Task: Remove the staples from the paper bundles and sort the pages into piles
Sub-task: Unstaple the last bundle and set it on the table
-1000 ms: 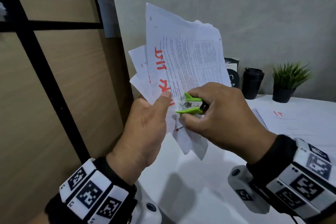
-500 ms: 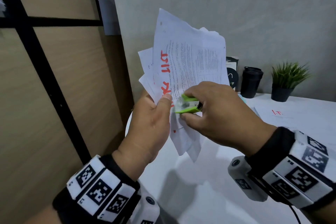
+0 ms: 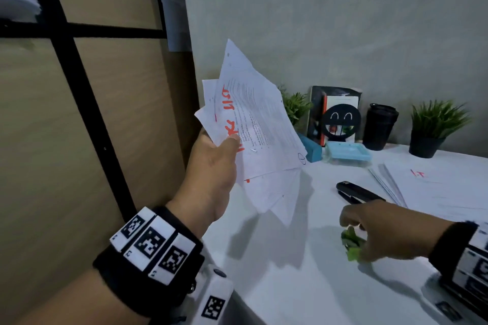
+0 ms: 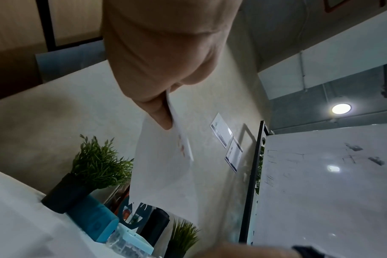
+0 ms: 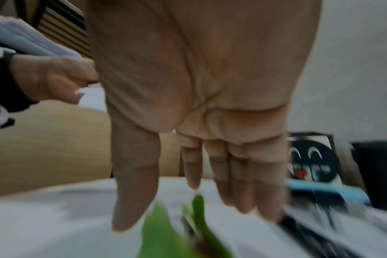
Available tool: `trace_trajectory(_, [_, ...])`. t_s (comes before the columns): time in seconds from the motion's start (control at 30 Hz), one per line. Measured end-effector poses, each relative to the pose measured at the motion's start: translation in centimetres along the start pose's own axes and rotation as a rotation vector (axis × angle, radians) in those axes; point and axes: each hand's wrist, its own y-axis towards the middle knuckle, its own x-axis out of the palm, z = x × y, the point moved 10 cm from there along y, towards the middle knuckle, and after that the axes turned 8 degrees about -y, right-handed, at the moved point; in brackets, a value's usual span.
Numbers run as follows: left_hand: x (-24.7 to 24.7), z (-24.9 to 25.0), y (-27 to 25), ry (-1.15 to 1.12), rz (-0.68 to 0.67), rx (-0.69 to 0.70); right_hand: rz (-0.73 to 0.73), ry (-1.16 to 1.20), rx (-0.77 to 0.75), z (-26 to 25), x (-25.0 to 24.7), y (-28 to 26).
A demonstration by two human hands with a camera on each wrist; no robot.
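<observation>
Right hand (image 3: 380,232) has left the paper bundle (image 3: 253,126) (staple remover (image 3: 352,244) below).

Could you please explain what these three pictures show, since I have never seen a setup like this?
No robot here: a person wears cameras on the head and both wrists. The head view looks down at a white table. The left hand holds up a paper bundle, seen from below in the left wrist view. The right hand, fingers straight in its blurred wrist view, is low over a green staple remover. Also there: a black stapler, a paper pile, a blue box, a dark cup and a potted plant.
</observation>
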Motion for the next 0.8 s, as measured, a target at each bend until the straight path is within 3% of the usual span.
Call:
trace_trajectory(0.07, [0.3,0.5,-0.3,0.035,-0.025,0.052,0.171,-0.001,0.013,-0.2,-3.8,-0.4])
trace_trajectory(0.17, [1.2,1.7,-1.1,0.108,-0.063,0.156,0.727,0.339,-0.134,-3.8,-12.9,-4.0])
trace_trajectory(0.23, [1.9,2.2,-1.8,0.117,-0.072,0.196,0.962,0.474,-0.241,-6.9,-16.2,-6.1])
trace_trajectory(0.47, [2.7,3.5,-3.2,0.142,-0.066,0.3,1.198,0.368,-0.228,-10.6,-16.9,-6.6])
trace_trajectory(0.57, [3.0,3.7,-3.5,0.231,-0.08,0.339,1.137,0.397,-0.177,-10.7,-17.5,-6.6])
trace_trajectory(0.63, [3.3,4.4,-3.9,0.323,-0.066,0.401,0.913,0.682,-0.146,-9.6,-17.0,-5.1])
trace_trajectory(0.67, [3.5,5.1,-4.4,0.416,-0.048,0.493,0.751,0.941,-0.131,-8.9,-16.2,-4.2])
trace_trajectory(0.73, [5.1,6.9,-6.6,0.709,-0.008,0.814,0.396,1.457,-0.087,-8.8,-13.7,-2.6])
trace_trajectory(0.8, [6.4,7.0,-8.0,0.886,-0.028,1.039,0.125,1.704,-0.022,-9.2,-11.4,-2.1])
